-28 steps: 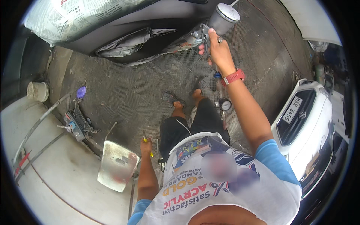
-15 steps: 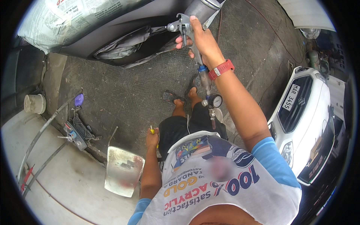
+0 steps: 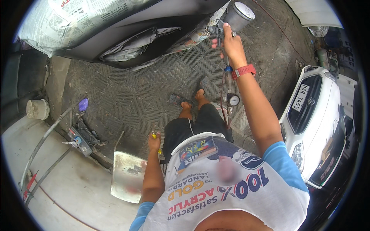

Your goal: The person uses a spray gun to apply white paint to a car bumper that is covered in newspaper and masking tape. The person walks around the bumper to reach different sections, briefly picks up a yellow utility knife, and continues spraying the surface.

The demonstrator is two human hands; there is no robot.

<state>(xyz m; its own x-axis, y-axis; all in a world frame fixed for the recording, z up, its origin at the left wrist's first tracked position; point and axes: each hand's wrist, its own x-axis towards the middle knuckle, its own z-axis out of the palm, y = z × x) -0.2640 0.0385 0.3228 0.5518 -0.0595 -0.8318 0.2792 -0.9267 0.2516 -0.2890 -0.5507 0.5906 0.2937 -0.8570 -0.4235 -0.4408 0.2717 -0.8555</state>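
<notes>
Spray gun (image 3: 220, 33) now farther right, handle (image 3: 226, 61) in right hand (image 3: 233, 47), cup (image 3: 239, 17) beyond

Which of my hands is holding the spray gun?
Your right hand, beside the red wristband, grips the spray gun; your left hand holds a small yellow item.

Right hand (image 3: 233, 47) is extended forward, fingers (image 3: 214, 46) curled; left hand (image 3: 154, 143) is lower, closed.

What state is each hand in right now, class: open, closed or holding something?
Left hand: closed around a slim yellow item, its exact kind unclear.
Right hand: closed around a spray gun.
</notes>
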